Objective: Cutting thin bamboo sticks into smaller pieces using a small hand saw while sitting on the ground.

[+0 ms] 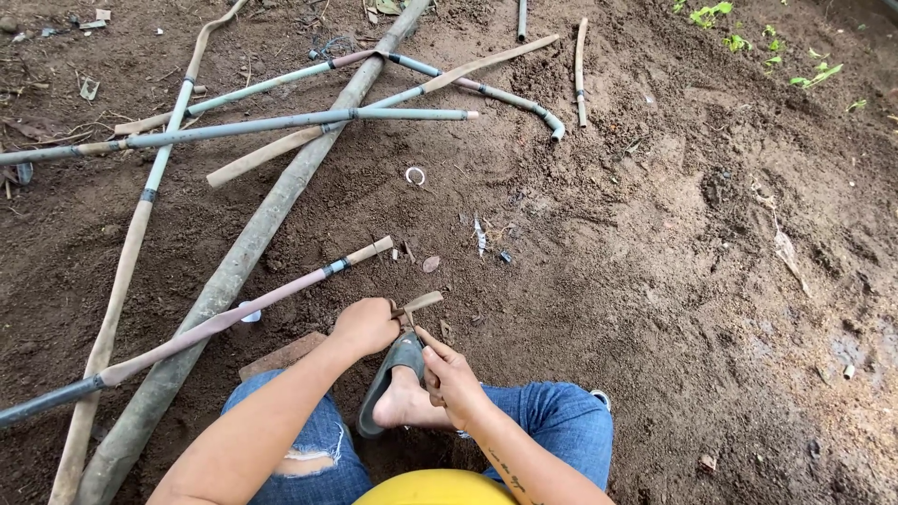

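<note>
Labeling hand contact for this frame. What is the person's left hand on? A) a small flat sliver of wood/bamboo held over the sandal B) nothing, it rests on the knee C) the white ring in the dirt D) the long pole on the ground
A: the left hand is closed around one end of the short flat sliver, just above the sandal, with the right hand next to it.

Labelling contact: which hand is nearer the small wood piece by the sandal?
Left. The left hand grips the small wood piece at its end; the right hand sits just below it, index finger pointing up.
</note>
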